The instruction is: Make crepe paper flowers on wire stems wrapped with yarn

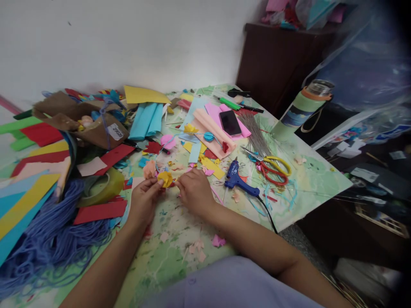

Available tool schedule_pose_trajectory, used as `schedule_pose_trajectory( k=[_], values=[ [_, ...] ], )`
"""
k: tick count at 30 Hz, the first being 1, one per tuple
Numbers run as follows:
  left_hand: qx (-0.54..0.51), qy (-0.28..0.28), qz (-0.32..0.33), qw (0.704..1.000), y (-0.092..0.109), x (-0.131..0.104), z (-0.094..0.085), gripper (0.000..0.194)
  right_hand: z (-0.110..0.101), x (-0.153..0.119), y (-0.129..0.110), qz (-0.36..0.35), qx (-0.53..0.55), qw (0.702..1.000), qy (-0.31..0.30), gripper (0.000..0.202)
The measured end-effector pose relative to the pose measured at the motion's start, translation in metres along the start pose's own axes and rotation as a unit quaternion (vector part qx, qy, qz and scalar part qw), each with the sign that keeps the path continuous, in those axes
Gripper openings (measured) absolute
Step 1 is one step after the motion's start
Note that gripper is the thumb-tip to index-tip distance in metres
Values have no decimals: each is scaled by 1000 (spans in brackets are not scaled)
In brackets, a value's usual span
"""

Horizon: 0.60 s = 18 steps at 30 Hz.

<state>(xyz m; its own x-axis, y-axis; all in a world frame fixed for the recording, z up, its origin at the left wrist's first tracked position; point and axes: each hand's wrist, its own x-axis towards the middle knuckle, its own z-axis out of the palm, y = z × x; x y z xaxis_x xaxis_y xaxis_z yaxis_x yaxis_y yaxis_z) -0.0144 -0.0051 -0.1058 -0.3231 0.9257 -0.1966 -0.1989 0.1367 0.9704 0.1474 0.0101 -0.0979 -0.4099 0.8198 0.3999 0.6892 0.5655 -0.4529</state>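
My left hand (145, 197) is closed, its thumb and fingers pinching a yellow paper flower (165, 179). Just right of the flower, my right hand (195, 191) has its fingers bent together near a thin piece that is too small to make out. A peach paper flower (149, 169) lies right behind my left fingertips. Farther back are a yellow flower (190, 128), a blue flower (208, 136) and a red one (225, 147). To the right of my right hand lies a blue glue gun (239, 179).
Scissors (272, 169), wires (256, 132) and a phone (230, 122) lie at the right. A bottle (302, 109) stands at the right edge. Blue yarn (61, 231), a tape roll (104, 188) and coloured paper (28, 201) crowd the left.
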Motion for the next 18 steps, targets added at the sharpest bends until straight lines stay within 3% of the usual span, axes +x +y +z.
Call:
schedule_pose_trajectory(
  k=[8,18],
  values=[
    [-83,-19,-80,993,3,-10,6,22,1,-2,-3,2,21,1000,22,25],
    [-108,-42,-98,988,8,-9,5,23,4,-4,-5,-1,66,995,68,21]
  ],
)
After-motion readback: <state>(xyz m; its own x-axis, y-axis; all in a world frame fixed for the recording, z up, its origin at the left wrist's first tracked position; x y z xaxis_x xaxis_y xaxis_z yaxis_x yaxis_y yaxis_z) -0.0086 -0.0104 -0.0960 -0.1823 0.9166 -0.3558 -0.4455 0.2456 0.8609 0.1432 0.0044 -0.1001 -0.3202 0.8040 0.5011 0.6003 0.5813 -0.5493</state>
